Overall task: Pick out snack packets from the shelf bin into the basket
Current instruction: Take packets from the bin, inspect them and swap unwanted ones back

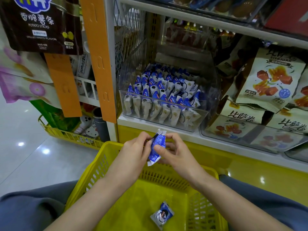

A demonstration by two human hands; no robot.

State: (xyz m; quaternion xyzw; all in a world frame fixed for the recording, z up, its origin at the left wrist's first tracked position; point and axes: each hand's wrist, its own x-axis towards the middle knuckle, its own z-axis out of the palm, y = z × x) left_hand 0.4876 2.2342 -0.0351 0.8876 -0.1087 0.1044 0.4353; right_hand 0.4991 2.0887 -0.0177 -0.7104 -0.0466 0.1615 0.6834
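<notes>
In your head view, both your hands pinch one blue-and-white snack packet (157, 147). Your left hand (135, 147) holds its left edge and your right hand (173, 152) has its thumb across the front. The packet's long axis stands near upright, with the upper crimp toward the shelf edge (186, 135) and the lower crimp toward you. It hangs over the far rim of the yellow basket (100, 164). One loose packet (162, 215) lies on the basket floor, apart from the walls. The clear shelf bin (210, 97) holds rows of packets (160, 90), too many to count.

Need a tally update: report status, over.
One blue packet pinched by left hand and right hand, over basket. A second packet lies inside. Nothing in the way; bin well stocked.
</notes>
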